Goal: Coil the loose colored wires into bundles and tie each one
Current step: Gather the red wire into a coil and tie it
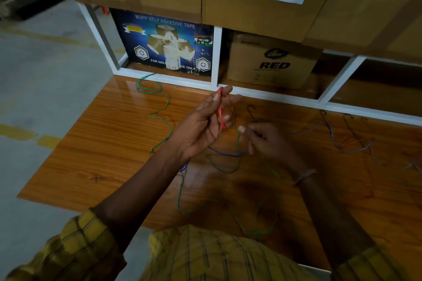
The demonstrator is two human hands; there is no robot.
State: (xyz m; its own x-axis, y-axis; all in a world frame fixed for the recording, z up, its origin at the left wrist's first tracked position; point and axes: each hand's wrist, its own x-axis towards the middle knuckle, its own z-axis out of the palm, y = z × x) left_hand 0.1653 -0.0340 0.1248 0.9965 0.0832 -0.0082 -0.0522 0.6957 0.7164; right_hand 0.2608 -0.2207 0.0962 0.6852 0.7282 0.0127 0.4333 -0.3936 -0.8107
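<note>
Red wire (220, 112) sits upright in the left hand (203, 125), pinched between thumb and fingers (230, 100), long axis pointing away. Right hand (265, 141), just beside it, fingers curled, pinches a green wire (180, 189) that trails over the desk (109, 143). Probably mid-coil.

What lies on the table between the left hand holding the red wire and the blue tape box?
Head view: bare glossy wooden tabletop and the white shelf frame; the thin green wire loops further left.
</note>
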